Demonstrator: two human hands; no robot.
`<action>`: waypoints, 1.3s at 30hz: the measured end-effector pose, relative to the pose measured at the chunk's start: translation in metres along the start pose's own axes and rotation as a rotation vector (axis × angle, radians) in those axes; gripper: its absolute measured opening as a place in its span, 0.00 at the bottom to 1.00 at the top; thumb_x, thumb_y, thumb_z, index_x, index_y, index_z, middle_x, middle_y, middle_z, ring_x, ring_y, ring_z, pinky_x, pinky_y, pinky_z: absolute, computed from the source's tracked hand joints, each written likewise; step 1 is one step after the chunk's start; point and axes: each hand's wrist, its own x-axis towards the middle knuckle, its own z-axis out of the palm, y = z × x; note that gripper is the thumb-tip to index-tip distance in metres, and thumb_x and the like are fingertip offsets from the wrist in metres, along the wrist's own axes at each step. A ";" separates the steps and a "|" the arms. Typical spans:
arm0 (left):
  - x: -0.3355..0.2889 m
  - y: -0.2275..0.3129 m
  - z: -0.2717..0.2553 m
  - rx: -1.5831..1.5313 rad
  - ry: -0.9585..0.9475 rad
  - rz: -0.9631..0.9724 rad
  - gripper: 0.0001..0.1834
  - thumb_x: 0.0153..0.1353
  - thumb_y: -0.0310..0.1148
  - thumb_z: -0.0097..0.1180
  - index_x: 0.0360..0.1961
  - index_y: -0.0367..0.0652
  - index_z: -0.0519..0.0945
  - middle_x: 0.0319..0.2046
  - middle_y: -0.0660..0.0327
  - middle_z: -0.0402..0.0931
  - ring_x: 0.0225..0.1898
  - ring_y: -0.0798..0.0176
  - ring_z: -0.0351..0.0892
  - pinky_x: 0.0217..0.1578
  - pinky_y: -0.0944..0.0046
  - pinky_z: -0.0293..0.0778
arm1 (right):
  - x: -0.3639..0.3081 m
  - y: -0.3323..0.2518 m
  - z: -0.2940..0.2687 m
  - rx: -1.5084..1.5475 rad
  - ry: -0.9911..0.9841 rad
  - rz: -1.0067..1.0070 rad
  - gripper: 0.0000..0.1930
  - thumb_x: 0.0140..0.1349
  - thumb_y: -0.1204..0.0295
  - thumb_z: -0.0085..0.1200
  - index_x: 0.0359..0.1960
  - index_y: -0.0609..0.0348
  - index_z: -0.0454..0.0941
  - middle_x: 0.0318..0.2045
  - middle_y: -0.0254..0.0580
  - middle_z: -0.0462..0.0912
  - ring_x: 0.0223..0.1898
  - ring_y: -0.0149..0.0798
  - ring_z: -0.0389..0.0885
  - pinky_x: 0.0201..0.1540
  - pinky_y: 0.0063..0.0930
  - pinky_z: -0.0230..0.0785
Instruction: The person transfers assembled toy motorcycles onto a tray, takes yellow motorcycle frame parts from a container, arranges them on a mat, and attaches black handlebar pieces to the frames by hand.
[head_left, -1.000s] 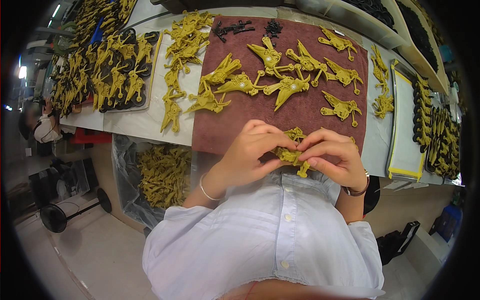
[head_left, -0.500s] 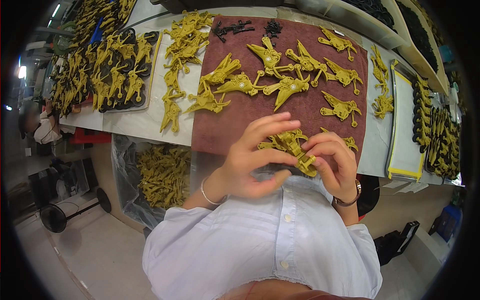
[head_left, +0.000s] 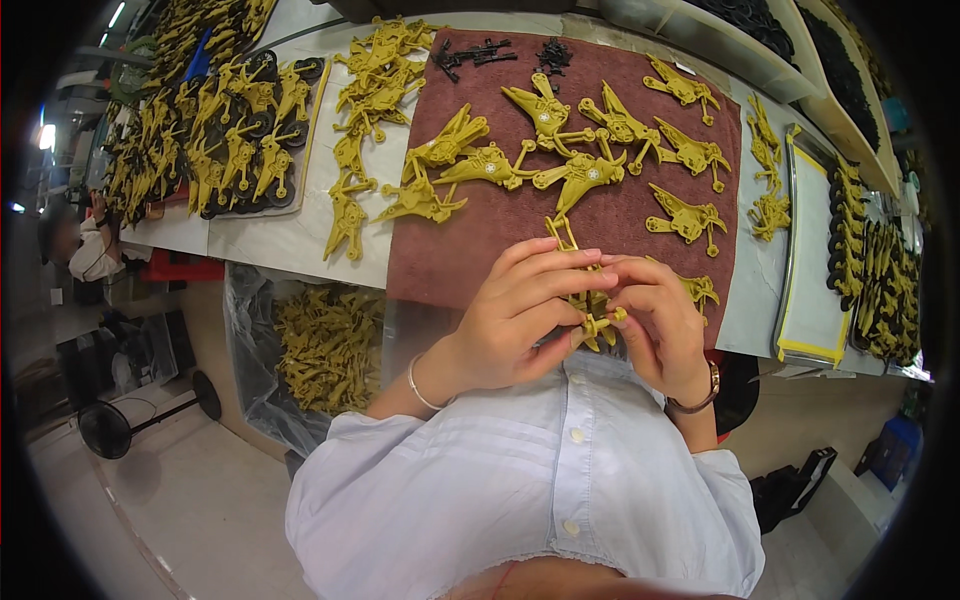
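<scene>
Via remote feed I saw L hand & R hand both pinching a yellow-grn part, nr the wearer's side of the maroon cloth; similar pcs lay on it.

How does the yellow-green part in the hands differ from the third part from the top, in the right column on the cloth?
The held part is gripped by the left hand and right hand, while the third part lies untouched on the maroon cloth. Fingers hide much of the held part; the third part shows whole. Both are yellow-green.
</scene>
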 end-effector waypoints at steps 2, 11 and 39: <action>-0.004 0.002 -0.012 -0.027 0.063 -0.065 0.09 0.50 0.23 0.65 0.26 0.45 0.74 0.48 0.57 0.82 0.57 0.50 0.77 0.59 0.46 0.65 | -0.005 0.014 -0.013 -0.123 0.225 0.104 0.05 0.61 0.81 0.54 0.38 0.63 0.73 0.47 0.52 0.78 0.44 0.47 0.80 0.49 0.35 0.72; -0.078 -0.054 -0.044 0.575 0.315 -0.078 0.08 0.48 0.20 0.69 0.29 0.40 0.82 0.40 0.59 0.83 0.50 0.49 0.81 0.58 0.45 0.69 | -0.049 0.117 -0.133 -0.638 0.618 0.342 0.08 0.68 0.78 0.50 0.47 0.65 0.75 0.52 0.49 0.79 0.52 0.41 0.79 0.54 0.32 0.73; -0.067 -0.043 -0.049 0.580 0.154 -0.184 0.13 0.49 0.17 0.62 0.38 0.37 0.85 0.42 0.55 0.83 0.48 0.51 0.81 0.51 0.53 0.74 | 0.055 0.070 -0.002 -0.590 0.006 0.055 0.09 0.57 0.76 0.60 0.38 0.58 0.74 0.50 0.48 0.74 0.54 0.51 0.72 0.56 0.42 0.65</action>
